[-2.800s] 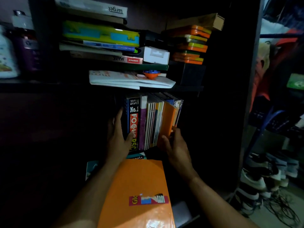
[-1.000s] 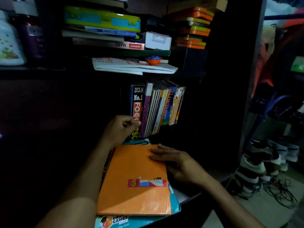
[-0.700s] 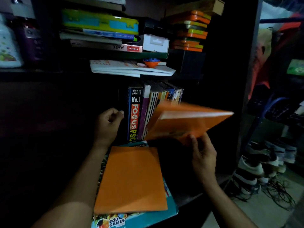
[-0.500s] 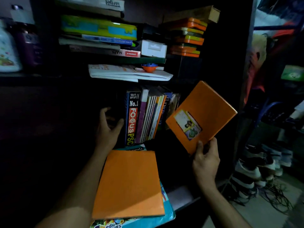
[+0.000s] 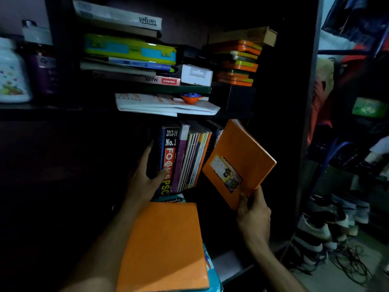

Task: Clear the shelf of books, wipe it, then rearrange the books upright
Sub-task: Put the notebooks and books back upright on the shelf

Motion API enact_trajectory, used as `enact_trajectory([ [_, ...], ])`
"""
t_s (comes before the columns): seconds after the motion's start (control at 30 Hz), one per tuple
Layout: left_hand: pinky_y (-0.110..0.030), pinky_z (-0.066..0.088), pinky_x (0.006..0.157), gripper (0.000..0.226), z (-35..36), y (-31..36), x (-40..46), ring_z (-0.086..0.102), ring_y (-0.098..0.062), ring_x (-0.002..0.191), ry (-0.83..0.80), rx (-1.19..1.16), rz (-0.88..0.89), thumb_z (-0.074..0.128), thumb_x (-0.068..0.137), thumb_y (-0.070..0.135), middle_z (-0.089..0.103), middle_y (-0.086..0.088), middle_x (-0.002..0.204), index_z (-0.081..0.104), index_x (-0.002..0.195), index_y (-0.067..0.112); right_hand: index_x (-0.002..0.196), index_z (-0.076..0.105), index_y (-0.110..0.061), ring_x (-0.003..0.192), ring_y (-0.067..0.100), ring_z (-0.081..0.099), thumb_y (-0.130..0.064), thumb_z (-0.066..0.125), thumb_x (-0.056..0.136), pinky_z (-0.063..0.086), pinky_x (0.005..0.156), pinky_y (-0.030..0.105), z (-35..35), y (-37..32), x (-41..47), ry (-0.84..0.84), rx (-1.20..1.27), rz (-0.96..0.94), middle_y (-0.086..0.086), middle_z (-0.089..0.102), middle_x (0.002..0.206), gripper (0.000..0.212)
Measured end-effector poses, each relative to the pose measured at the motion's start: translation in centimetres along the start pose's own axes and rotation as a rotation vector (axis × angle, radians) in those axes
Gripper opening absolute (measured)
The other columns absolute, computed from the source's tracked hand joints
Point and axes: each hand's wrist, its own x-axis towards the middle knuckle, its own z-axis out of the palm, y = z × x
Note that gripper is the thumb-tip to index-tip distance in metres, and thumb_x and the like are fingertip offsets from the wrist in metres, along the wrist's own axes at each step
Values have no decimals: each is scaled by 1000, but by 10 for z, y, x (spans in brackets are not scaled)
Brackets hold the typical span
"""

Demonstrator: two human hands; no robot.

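The right hand (image 5: 253,213) pinches the lower corner of an orange notebook (image 5: 237,163), holding it tilted in the air just right of the row of books (image 5: 185,159) standing upright on the shelf (image 5: 226,265). The left hand (image 5: 145,175) is spread against the row's left end, thumb on the Focus PSC spine (image 5: 168,163). Another orange book (image 5: 166,247) lies flat in front on a teal one (image 5: 212,272).

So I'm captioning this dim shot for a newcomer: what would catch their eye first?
The orange notebook held up tilted in the right hand, beside the upright row of books that the left hand steadies. Next, a second orange book lying flat in front below. Above, a bright yellow-green case sits in the stacked pile.
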Motion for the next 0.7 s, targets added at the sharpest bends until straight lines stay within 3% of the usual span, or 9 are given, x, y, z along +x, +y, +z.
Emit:
enact_trajectory([
  [0.1, -27, 38, 91, 83, 2, 1, 0, 29, -6, 130, -9, -8, 17, 67, 95, 30, 27, 0, 163, 15, 159, 39, 119, 56, -28, 64, 9, 62, -24, 52, 102, 42, 53, 22, -2, -1, 0, -53, -73, -34, -3, 65, 82, 18],
  [0.2, -28, 40, 87, 84, 4, -2, 2, 31, -8, 132, -10, -11, 13, 67, 94, 31, 29, 0, 162, 14, 159, 41, 120, 56, -29, 58, -9, 44, -25, 50, 103, 29, 48, 5, -2, -2, 3, -109, -119, -54, -9, 60, 82, 18],
  [0.3, -34, 46, 87, 85, 4, -3, 2, 38, -19, 138, -16, -2, 4, 68, 93, 37, 30, -1, 161, 12, 156, 48, 113, 57, -27, 57, -6, 54, -25, 50, 104, 40, 49, 7, 0, -1, 6, -148, -82, -101, -11, 63, 82, 12],
  [0.47, -55, 36, 112, 85, 0, 1, 4, 31, -25, 147, 37, 61, 43, 64, 88, 57, 26, 2, 164, 7, 150, 64, 102, 54, -26, 68, 2, 62, -13, 51, 100, 47, 53, 23, 6, 7, 5, -152, -81, -257, -8, 66, 85, 13],
  [0.53, -60, 41, 109, 82, -1, 2, 4, 34, -27, 146, 23, 69, 66, 61, 89, 59, 28, 1, 163, 3, 146, 70, 104, 54, -26, 69, 3, 62, -11, 51, 100, 49, 53, 29, 8, 7, 7, -159, -69, -278, -10, 66, 87, 16],
  [0.63, -60, 47, 103, 79, -1, 3, 3, 39, -26, 143, 5, 53, 80, 60, 92, 55, 32, 3, 161, 3, 145, 71, 103, 52, -28, 65, 1, 60, -13, 53, 101, 42, 49, 15, 15, 5, 12, -149, -81, -341, -11, 63, 85, 15],
  [0.7, -61, 48, 102, 79, -1, 4, 3, 40, -27, 142, 2, 52, 76, 59, 92, 55, 32, 2, 161, 3, 146, 70, 108, 52, -29, 67, 2, 62, -20, 53, 103, 48, 52, 21, 23, 2, 19, -161, -68, -330, -8, 67, 91, 10],
])
